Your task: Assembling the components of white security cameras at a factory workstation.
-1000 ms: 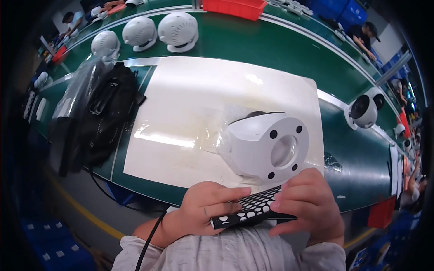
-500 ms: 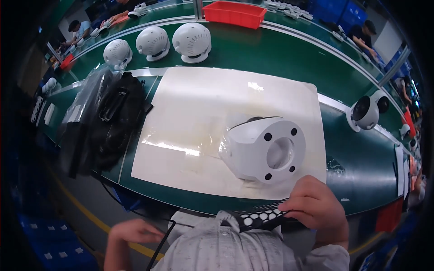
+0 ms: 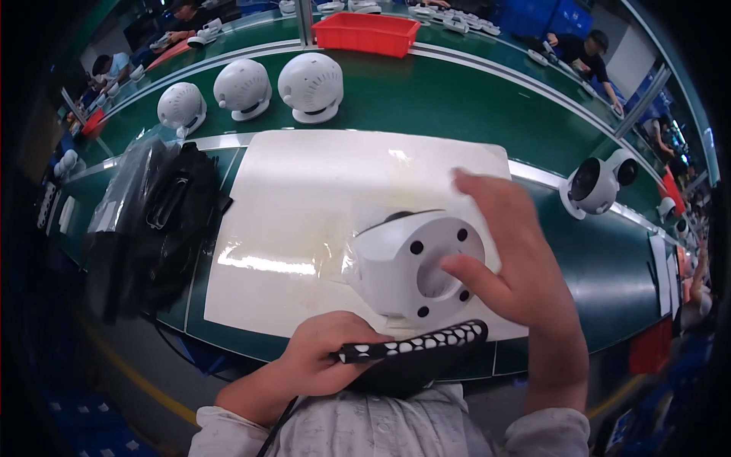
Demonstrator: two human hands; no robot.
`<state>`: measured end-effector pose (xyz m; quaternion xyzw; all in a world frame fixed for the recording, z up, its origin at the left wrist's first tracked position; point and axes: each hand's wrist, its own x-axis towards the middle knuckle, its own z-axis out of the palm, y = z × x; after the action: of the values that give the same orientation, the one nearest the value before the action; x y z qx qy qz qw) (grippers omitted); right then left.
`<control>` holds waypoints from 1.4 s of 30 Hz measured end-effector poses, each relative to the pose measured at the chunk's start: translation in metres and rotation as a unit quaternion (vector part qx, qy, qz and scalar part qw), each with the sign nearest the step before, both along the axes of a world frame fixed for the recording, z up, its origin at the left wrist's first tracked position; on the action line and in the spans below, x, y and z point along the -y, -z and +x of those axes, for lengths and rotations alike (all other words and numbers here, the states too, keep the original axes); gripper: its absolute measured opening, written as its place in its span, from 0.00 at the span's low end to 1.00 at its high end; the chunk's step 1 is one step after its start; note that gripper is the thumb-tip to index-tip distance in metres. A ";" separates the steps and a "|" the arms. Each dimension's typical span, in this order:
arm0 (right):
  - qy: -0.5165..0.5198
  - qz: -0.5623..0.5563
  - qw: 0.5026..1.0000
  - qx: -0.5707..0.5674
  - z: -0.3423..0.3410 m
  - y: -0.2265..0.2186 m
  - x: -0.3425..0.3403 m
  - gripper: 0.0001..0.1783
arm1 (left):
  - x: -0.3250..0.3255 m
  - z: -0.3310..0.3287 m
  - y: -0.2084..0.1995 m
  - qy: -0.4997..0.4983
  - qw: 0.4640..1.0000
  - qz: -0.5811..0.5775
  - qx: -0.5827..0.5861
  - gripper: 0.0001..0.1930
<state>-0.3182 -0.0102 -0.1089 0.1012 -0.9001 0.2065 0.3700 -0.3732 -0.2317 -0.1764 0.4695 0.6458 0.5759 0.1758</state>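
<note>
A white rounded device (image 3: 384,266) lies tilted on the pale mat (image 3: 304,183), its flat base turned up toward me. Several black round pads dot that base around a round recess. My left hand (image 3: 327,354) is closed on one end of a black sheet with white round dots (image 3: 426,340), held just below the device and seen nearly edge-on. Over the right side of the base hovers my right hand (image 3: 514,255), thumb and fingers spread apart. Its thumb overlaps the recess in the picture; whether it touches cannot be told.
Three white round devices (image 3: 311,87) stand on the green table at the back left. Left of the mat lie a black bag (image 3: 179,217) and clear plastic bags (image 3: 126,190). A red tray (image 3: 365,34) sits beyond; another white device (image 3: 595,186) is at right. Other people work farther off.
The dotted sheet has passed from my right hand to my left, which came up from the lower left. My right hand rose over the device and spread open. The view shifted slightly.
</note>
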 end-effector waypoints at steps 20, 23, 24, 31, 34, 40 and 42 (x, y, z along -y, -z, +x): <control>0.205 0.120 0.967 0.089 -0.190 0.135 -0.147 0.07 | 0.058 -0.024 0.035 -0.115 0.967 -0.008 0.226 0.09; 0.208 0.180 0.941 0.195 -0.190 0.103 -0.130 0.10 | 0.058 -0.026 0.031 -0.099 0.973 -0.001 0.209 0.08; 0.219 0.236 0.901 0.292 -0.194 0.095 -0.122 0.10 | 0.055 -0.030 0.032 -0.082 0.976 0.015 0.202 0.08; 0.087 0.155 0.960 0.214 -0.271 0.112 -0.002 0.21 | 0.062 -0.032 0.026 -0.058 0.978 -0.025 0.200 0.10; 0.168 0.160 0.959 0.166 -0.276 0.122 -0.001 0.18 | 0.052 -0.032 0.024 -0.040 0.961 0.021 0.274 0.12; 0.077 0.168 0.982 0.021 -0.230 0.078 -0.036 0.12 | 0.052 -0.023 0.024 -0.027 0.939 0.043 0.340 0.12; 0.112 0.102 0.986 -0.074 -0.190 0.056 -0.024 0.10 | 0.054 -0.024 0.036 -0.029 0.953 0.049 0.298 0.12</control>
<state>-0.5079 0.0138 -0.1647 0.0517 -0.8925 0.0625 0.4438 -0.3970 -0.2854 -0.2121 0.2655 0.5480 0.7258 0.3202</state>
